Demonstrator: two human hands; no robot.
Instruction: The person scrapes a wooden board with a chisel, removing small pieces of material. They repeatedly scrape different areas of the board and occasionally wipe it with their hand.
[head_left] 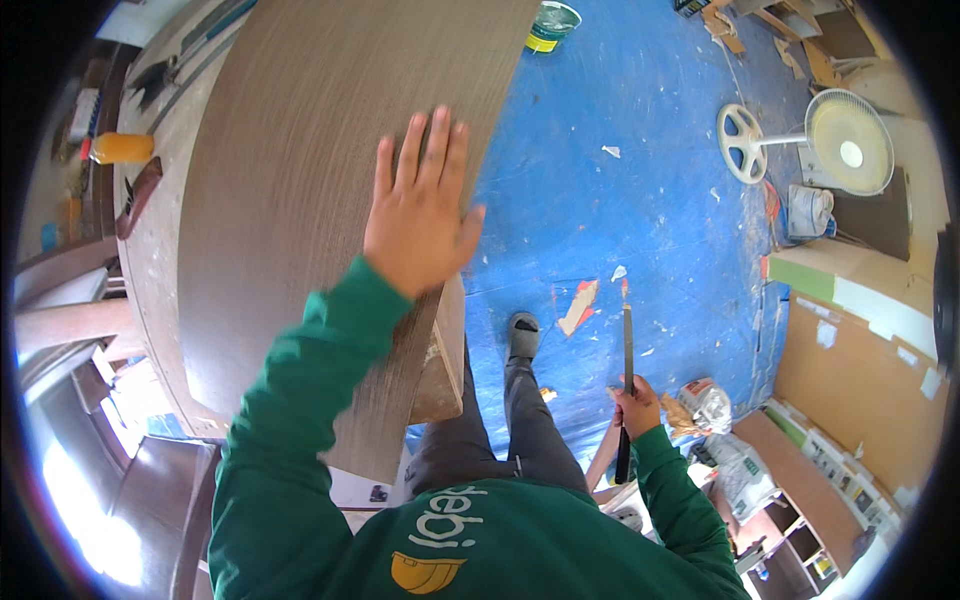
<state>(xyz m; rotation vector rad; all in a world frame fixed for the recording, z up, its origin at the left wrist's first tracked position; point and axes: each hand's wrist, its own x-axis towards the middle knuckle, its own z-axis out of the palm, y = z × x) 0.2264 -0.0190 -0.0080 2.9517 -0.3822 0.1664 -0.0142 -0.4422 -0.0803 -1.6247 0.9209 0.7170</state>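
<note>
A large brown wood-grain board (300, 180) lies across the workbench (165, 280) on my left. Flat on its face, near the right edge, rests my left hand (418, 225), palm down with the fingers spread. My right hand (638, 405) is low by my right side, away from the board. Its fingers are wrapped round a long, flat, dark file (628, 345) with a black lower end, which points away from me. Part of the file is hidden by the fingers.
Blue sheeting (560, 210) with scraps covers the floor. A green bucket (553, 25) stands beyond the board; a white fan (850, 140) is at right. On the bench are an orange bottle (122, 148) and a hand plane (140, 198). Plastic bags (740, 480) lie behind my right arm.
</note>
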